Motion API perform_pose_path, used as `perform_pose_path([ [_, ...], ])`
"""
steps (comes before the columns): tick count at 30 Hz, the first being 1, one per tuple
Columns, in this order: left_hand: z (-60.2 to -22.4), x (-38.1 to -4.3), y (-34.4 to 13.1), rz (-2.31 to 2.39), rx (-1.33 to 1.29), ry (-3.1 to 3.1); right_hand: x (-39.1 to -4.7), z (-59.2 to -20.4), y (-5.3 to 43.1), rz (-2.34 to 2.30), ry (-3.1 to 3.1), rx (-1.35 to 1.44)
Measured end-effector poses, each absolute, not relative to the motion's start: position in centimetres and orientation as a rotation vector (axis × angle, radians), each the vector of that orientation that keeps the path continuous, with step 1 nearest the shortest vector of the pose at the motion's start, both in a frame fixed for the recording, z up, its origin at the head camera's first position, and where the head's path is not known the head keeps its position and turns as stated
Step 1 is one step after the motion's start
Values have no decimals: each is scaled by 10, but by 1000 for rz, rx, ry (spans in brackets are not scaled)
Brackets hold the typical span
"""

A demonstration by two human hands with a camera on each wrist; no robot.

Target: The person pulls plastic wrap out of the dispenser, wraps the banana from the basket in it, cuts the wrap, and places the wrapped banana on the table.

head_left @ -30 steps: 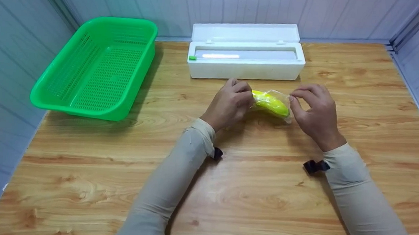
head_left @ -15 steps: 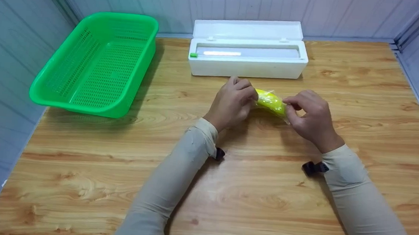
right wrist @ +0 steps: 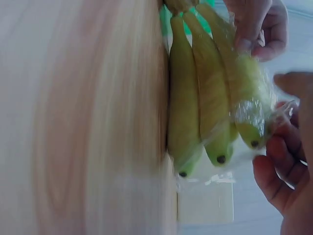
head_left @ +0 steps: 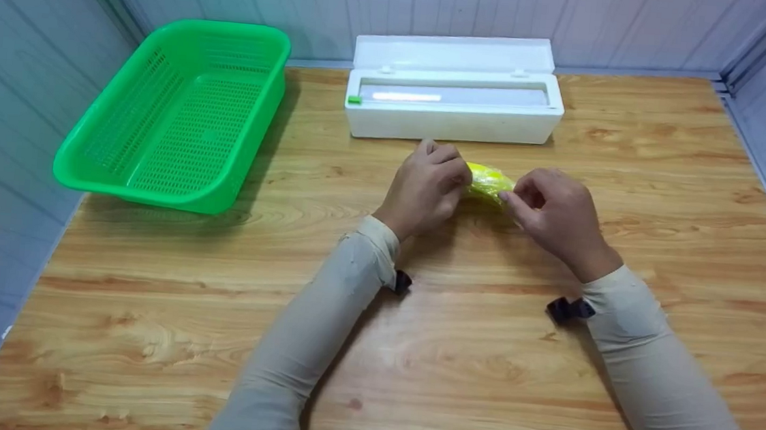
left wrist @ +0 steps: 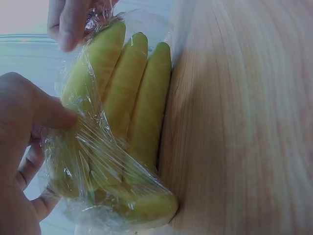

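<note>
A bunch of yellow-green bananas (head_left: 485,176) rests on the wooden table, wrapped in clear plastic wrap (left wrist: 110,147). My left hand (head_left: 426,185) grips the bunch near its stem end; in the left wrist view the thumb lies over the film and the fingers go behind the fruit. At the tip end, my right hand (head_left: 553,211) pinches the loose plastic wrap with its fingers, close against the bananas. The dark tips of the bananas (right wrist: 210,98) show through the film in the right wrist view. Part of the bunch is hidden behind both hands in the head view.
Behind the hands stands a white box (head_left: 452,121) with its lid raised, a wrap roll (head_left: 454,97) inside and a green slider at its left end. A green plastic basket (head_left: 235,183) sits at the back left. Panel walls (head_left: 440,4) border the wooden table (head_left: 465,385).
My right hand has moved left and slightly down, bringing the loose end of the wrap in against the banana tips. The left hand has kept its hold with little movement.
</note>
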State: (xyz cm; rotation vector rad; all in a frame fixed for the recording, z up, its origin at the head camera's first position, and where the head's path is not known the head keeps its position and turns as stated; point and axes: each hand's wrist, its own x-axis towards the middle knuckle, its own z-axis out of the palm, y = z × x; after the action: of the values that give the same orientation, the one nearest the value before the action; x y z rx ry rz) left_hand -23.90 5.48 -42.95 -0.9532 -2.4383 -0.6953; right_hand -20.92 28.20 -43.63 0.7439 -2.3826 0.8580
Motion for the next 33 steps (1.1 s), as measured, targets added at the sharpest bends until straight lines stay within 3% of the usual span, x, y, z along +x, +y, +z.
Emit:
perform_pose_path([
  [23,-425,-239,54,-713,-973,-2537,-218,-432,255,910,-2310,657],
  [33,-426,-237,54,-619,-954,-2542,-222,-437,260,759,-2184,930],
])
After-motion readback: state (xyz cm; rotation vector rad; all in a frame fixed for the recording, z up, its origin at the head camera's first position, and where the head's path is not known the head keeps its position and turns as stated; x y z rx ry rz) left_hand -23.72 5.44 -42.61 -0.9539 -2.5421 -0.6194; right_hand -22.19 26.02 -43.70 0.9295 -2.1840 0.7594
